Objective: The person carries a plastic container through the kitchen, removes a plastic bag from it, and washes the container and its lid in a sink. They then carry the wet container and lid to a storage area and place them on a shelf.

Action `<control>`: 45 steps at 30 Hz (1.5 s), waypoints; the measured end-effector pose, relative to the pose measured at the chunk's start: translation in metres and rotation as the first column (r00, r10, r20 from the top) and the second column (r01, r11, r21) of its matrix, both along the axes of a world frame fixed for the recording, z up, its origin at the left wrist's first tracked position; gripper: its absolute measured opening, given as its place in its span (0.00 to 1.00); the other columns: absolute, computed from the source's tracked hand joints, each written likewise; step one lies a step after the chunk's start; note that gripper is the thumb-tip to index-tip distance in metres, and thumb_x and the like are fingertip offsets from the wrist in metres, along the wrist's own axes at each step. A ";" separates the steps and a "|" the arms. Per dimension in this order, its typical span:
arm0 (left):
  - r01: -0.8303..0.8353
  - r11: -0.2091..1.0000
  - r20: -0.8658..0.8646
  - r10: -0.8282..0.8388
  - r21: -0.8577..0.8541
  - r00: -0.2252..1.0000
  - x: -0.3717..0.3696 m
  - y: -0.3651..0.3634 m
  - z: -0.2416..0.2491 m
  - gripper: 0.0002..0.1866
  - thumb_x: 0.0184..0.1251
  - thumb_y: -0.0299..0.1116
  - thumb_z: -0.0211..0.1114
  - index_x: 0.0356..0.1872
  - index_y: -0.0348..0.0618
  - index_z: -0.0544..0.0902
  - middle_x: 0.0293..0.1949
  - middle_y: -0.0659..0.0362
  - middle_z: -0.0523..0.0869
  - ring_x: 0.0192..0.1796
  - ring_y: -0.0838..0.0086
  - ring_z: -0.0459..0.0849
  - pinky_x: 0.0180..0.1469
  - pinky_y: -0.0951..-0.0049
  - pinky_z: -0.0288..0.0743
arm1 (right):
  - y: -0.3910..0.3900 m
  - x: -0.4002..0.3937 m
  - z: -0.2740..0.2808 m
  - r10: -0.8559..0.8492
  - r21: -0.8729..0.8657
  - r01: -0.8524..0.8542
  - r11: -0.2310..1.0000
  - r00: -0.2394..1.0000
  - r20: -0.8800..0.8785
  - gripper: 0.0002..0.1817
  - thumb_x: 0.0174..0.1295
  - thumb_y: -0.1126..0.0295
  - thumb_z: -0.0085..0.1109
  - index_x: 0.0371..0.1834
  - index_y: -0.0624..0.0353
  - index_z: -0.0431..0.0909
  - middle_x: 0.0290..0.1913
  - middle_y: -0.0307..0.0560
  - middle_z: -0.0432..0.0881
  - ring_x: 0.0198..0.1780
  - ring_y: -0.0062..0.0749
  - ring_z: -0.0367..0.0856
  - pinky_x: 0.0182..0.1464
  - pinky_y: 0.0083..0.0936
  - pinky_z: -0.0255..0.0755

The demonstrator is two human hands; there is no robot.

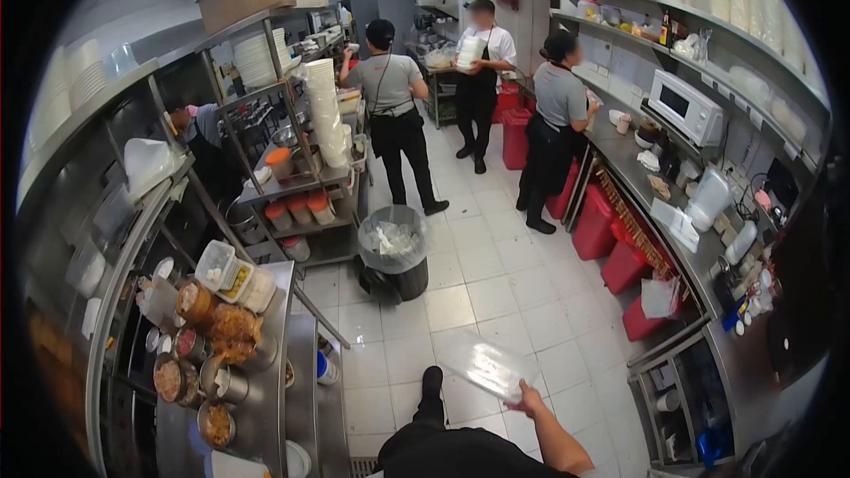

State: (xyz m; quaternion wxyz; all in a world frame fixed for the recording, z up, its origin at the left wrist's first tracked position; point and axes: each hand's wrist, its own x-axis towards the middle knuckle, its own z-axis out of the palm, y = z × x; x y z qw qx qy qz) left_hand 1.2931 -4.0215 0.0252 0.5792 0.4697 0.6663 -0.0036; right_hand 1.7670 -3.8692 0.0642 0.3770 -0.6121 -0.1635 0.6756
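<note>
My right hand (pixel 529 401) is closed on the near corner of a flat, see-through plastic piece (pixel 489 365), roughly rectangular and shiny with glare. I cannot tell whether it is a bag or a lid. It is held out low over the white tiled floor (pixel 469 305), ahead of my body. One dark shoe (pixel 432 381) of mine shows to the left of the plastic. My left hand is outside the picture.
A lined trash bin (pixel 394 252) stands ahead. Left, a steel counter (pixel 279 301) carries food containers. Three people (pixel 390 93) stand farther along the aisle; another is partly hidden behind the left shelves. Right, red bins (pixel 595 219) sit under a counter with a microwave (pixel 683 106).
</note>
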 end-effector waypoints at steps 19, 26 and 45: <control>0.526 0.847 0.010 -0.528 0.079 0.849 0.008 0.361 0.002 0.18 0.67 0.37 0.60 0.48 0.31 0.82 0.43 0.50 0.88 0.43 0.58 0.87 0.49 0.55 0.79 | -0.067 0.058 -0.015 -0.495 -0.346 0.637 0.689 0.762 0.417 0.30 0.72 0.49 0.48 0.69 0.56 0.61 0.63 0.55 0.73 0.55 0.62 0.78 0.44 0.68 0.77; 0.648 0.757 0.077 -0.653 0.079 0.754 0.044 0.413 0.008 0.18 0.67 0.37 0.60 0.48 0.32 0.82 0.43 0.50 0.88 0.43 0.57 0.87 0.49 0.55 0.79 | 0.007 0.033 -0.006 -0.548 -0.247 0.584 0.773 0.811 0.204 0.35 0.71 0.41 0.42 0.69 0.58 0.60 0.56 0.64 0.77 0.42 0.62 0.84 0.39 0.55 0.82; 0.440 0.885 -0.010 -0.446 -0.151 0.895 -0.016 0.471 -0.007 0.18 0.67 0.37 0.60 0.49 0.33 0.82 0.43 0.50 0.88 0.44 0.57 0.87 0.50 0.55 0.79 | 0.163 0.104 -0.039 -0.378 -0.290 0.565 0.773 0.776 0.505 0.36 0.68 0.44 0.50 0.63 0.69 0.65 0.55 0.63 0.77 0.46 0.60 0.83 0.30 0.52 0.82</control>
